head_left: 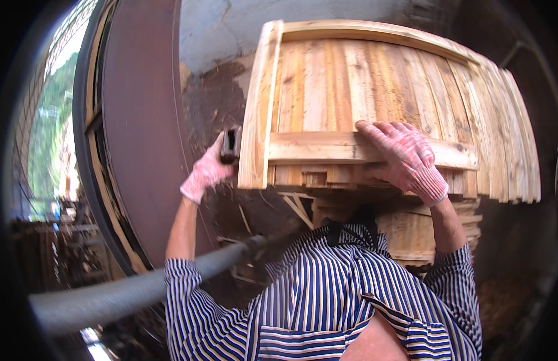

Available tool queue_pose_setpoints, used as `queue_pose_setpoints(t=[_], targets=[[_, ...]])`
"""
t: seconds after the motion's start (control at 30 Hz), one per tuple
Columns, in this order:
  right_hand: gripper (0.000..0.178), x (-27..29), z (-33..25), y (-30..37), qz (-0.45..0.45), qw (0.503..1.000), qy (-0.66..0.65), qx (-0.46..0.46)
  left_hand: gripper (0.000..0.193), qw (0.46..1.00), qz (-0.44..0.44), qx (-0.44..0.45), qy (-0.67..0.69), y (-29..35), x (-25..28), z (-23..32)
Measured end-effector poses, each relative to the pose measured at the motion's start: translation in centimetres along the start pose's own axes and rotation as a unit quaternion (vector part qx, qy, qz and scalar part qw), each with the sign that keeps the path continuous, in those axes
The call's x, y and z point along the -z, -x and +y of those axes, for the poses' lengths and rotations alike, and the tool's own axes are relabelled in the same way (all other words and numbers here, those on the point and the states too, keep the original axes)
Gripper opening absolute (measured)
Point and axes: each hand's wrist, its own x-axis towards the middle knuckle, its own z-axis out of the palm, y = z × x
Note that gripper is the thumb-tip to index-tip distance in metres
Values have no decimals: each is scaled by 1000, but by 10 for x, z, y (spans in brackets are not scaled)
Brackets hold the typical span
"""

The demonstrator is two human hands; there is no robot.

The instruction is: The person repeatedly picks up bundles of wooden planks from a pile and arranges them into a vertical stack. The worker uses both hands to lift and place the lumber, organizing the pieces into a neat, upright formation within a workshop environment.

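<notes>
Gloved hands at a slatted wooden panel [351,84] before the person.
Left hand [205,171], part-curled, meets a dark metal piece [231,157] beside the panel's left edge; its grip is hidden. Right hand [411,157], half-closed, clasps the batten [318,147] along the near edge; even pressure should steady it.

Pale plank panel [351,81] doing the carrying here, boards sitting side by side. Three battens lying right on it: far batten [375,30] hugging far edge, left batten [260,108] covering pretty much whole left edge, near batten [327,148] running just inside near edge, uneven board ends poking out past it. More loose-looking planks [505,132] fanning out toward right edge. Wood pile [414,237] sitting lower, off near edge, can't tell if it's propping panel up. Dark brown floor [213,102] showing past left edge.
</notes>
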Motion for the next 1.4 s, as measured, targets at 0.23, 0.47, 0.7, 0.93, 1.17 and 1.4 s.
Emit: queue_pose_setpoints(t=[0.23, 0.47, 0.7, 0.93, 1.17, 1.4], targets=[[88, -7, -22, -10, -28, 1000, 12, -10, 53, 974, -46, -201, -96, -54, -22, -131], [94, -16, -14, -5, -31, 997, 41, -59, 94, 968, -58, -240, 51, -61, -33, -97], [91, -12, -20, -11, -60, 994, 26, -85, 92, 961, -142, -198, 132, -83, -48, -127], [89, -14, -20, -17, -38, 996, 36, -72, 86, 975, -101, -169, 99, -104, -30, -104], [90, -8, -24, -16, -43, 996, 33, -73, 75, 956, -142, -161, 199, -122, -17, -73], [96, 5, -19, -22, -48, 997, 38, -57, 44, 613, -416, -129, 660, -119, -23, -69]])
